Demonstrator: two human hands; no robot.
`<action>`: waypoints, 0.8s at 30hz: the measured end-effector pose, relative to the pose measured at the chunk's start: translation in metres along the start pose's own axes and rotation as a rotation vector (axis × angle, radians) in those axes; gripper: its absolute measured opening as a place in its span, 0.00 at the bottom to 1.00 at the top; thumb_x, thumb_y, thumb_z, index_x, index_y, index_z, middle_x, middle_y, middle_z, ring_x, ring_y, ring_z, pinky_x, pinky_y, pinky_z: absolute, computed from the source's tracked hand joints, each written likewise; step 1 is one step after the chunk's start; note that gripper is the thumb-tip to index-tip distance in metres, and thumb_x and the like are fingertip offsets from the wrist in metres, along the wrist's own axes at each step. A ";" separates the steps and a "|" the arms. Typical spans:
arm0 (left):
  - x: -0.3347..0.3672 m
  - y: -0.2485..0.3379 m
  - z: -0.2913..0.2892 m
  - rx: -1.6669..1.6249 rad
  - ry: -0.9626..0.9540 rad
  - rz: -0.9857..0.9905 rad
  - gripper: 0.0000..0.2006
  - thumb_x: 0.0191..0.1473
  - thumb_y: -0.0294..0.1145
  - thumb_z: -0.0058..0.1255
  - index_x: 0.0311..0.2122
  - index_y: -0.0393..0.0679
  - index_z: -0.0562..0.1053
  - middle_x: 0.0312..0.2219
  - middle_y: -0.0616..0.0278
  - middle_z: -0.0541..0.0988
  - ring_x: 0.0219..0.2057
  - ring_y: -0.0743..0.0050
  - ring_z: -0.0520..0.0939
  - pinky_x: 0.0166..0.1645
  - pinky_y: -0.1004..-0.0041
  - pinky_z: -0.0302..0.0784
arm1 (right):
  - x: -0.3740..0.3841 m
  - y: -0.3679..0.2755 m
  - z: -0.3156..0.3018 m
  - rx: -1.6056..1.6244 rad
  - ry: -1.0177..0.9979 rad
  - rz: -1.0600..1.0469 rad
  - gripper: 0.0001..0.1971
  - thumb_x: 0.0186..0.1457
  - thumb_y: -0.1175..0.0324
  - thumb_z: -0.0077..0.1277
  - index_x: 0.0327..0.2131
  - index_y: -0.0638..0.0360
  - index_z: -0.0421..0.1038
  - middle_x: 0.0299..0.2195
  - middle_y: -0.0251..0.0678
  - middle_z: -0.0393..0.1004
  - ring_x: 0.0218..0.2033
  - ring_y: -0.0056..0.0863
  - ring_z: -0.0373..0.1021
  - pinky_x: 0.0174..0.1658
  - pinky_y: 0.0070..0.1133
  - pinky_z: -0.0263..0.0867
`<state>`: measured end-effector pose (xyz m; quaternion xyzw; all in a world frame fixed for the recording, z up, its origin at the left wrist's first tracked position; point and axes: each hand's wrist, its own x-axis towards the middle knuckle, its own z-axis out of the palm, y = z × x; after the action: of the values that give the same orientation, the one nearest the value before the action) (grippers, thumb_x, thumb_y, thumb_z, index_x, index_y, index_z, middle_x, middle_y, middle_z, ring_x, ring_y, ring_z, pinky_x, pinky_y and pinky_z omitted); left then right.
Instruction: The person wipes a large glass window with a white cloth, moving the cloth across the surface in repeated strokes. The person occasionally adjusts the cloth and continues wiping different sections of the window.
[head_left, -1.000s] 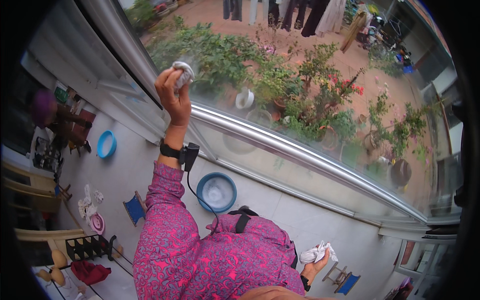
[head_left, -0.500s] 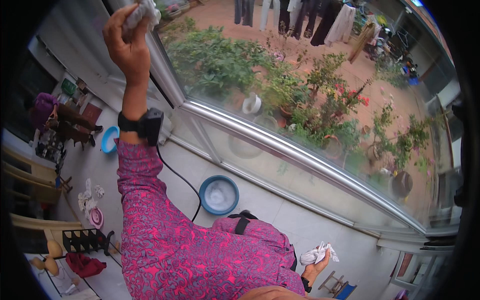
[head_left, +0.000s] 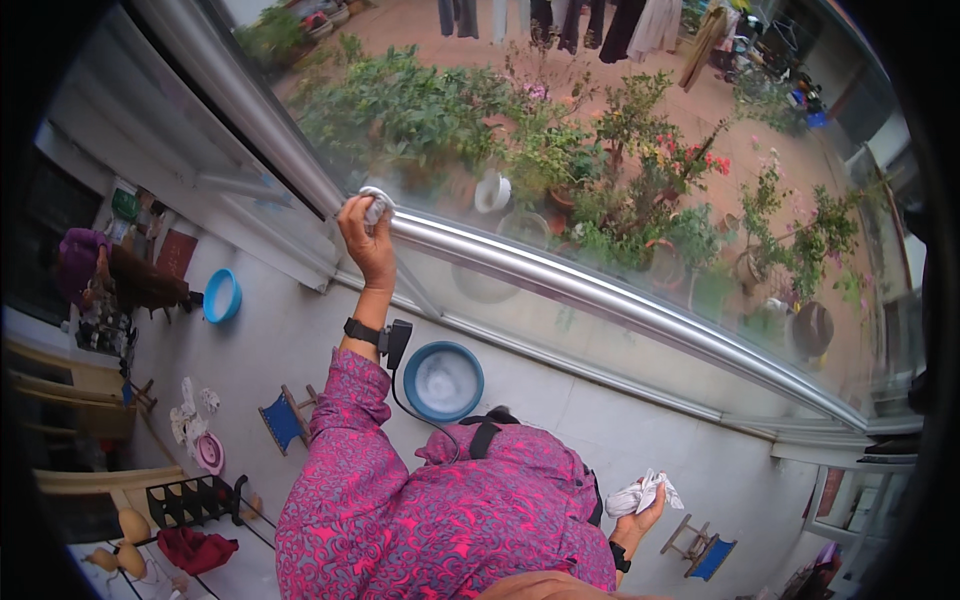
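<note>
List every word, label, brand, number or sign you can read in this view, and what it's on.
None can be read.
White cloth in the left hand: no lettering visible.
Bundled cloth in the right hand: no lettering visible.
Black wrist device: too small to tell.
Green item at far left: too small and blurred to tell.
</note>
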<state>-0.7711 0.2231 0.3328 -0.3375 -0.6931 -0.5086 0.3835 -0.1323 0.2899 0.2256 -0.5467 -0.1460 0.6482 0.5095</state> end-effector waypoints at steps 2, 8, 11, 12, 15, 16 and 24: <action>-0.013 -0.005 -0.018 -0.018 -0.196 -0.054 0.17 0.53 0.23 0.61 0.49 0.45 0.75 0.49 0.57 0.73 0.51 0.59 0.75 0.55 0.64 0.72 | 0.002 -0.003 0.003 -0.030 -0.016 0.007 0.24 0.62 0.58 0.51 0.59 0.56 0.68 0.43 0.32 0.75 0.37 0.25 0.72 0.41 0.25 0.70; 0.027 -0.036 -0.033 0.018 0.000 -0.264 0.15 0.53 0.22 0.60 0.47 0.44 0.75 0.45 0.57 0.74 0.47 0.61 0.77 0.52 0.65 0.74 | 0.004 -0.006 0.006 -0.019 -0.083 0.003 0.25 0.61 0.58 0.52 0.59 0.57 0.67 0.43 0.33 0.75 0.37 0.25 0.72 0.42 0.25 0.70; 0.013 -0.027 -0.001 0.068 0.155 -0.356 0.15 0.53 0.22 0.60 0.47 0.42 0.74 0.43 0.57 0.74 0.45 0.60 0.77 0.51 0.65 0.74 | 0.007 -0.003 -0.004 -0.004 -0.075 0.007 0.25 0.61 0.57 0.52 0.59 0.56 0.67 0.43 0.33 0.75 0.37 0.25 0.72 0.42 0.25 0.70; 0.001 -0.017 0.012 0.095 0.190 -0.438 0.15 0.53 0.22 0.60 0.46 0.41 0.74 0.42 0.57 0.74 0.44 0.60 0.77 0.50 0.65 0.74 | 0.007 -0.002 -0.009 -0.001 -0.079 0.008 0.25 0.61 0.57 0.52 0.59 0.56 0.67 0.44 0.33 0.75 0.37 0.25 0.72 0.41 0.25 0.70; -0.027 0.021 0.037 0.019 0.226 -0.475 0.15 0.54 0.22 0.60 0.47 0.39 0.72 0.44 0.57 0.72 0.45 0.59 0.76 0.51 0.65 0.74 | 0.007 -0.005 -0.024 0.012 -0.041 0.013 0.25 0.61 0.57 0.53 0.59 0.55 0.68 0.44 0.32 0.75 0.37 0.25 0.72 0.41 0.25 0.70; -0.035 0.038 0.043 -0.005 0.251 -0.458 0.15 0.54 0.22 0.60 0.47 0.39 0.72 0.44 0.57 0.72 0.45 0.59 0.76 0.51 0.65 0.74 | 0.008 -0.006 -0.027 0.006 -0.014 0.013 0.25 0.61 0.57 0.53 0.59 0.55 0.68 0.44 0.32 0.75 0.37 0.25 0.72 0.41 0.25 0.70; -0.101 0.198 0.081 -0.200 0.017 -0.312 0.18 0.52 0.24 0.63 0.48 0.43 0.72 0.46 0.54 0.73 0.50 0.53 0.73 0.54 0.61 0.70 | 0.031 -0.024 -0.026 0.000 -0.038 0.027 0.21 0.61 0.59 0.53 0.55 0.55 0.72 0.36 0.32 0.78 0.32 0.24 0.74 0.36 0.24 0.71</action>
<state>-0.5685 0.3436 0.3172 -0.2581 -0.6797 -0.6311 0.2704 -0.0946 0.3162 0.2170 -0.5360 -0.1483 0.6654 0.4980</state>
